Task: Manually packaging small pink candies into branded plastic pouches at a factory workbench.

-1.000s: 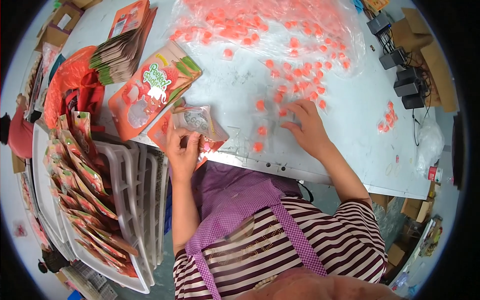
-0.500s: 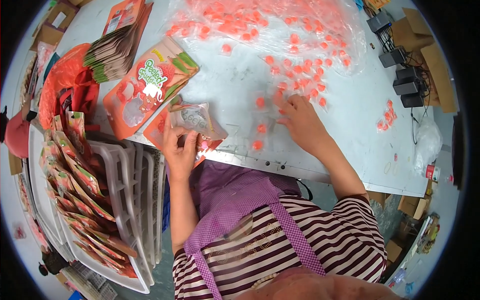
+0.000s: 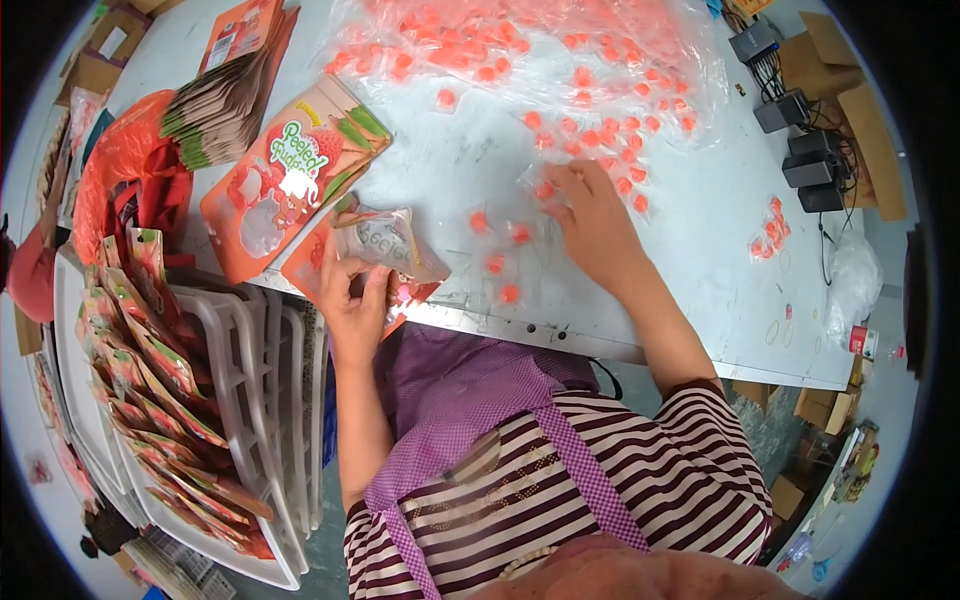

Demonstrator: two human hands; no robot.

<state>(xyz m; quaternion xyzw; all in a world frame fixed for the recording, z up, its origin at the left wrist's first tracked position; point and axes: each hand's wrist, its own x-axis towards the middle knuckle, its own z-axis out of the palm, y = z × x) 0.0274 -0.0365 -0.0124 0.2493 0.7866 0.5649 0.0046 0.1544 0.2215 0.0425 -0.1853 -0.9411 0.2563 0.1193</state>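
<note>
My left hand is closed on an open-topped pouch at the table's near edge, its mouth held apart. Orange printing shows on the pouch's lower part. My right hand has its fingers closed at a clear-wrapped red candy on the tabletop. Between the hands lie several more wrapped candies, apart from the loose candies beyond my right fingers. Flat orange pouches rest to the left of the held one, partly under it.
A large clear bag of red candies spreads across the far table. Stacked pouches stand at the far left. Filled pouches lean in a white crate at left. Black power adapters and a small candy cluster are at right.
Another wrapped candy has joined the group between my hands, which has shifted slightly left. My right hand has moved a little farther away, onto another candy. My left hand keeps its hold.
</note>
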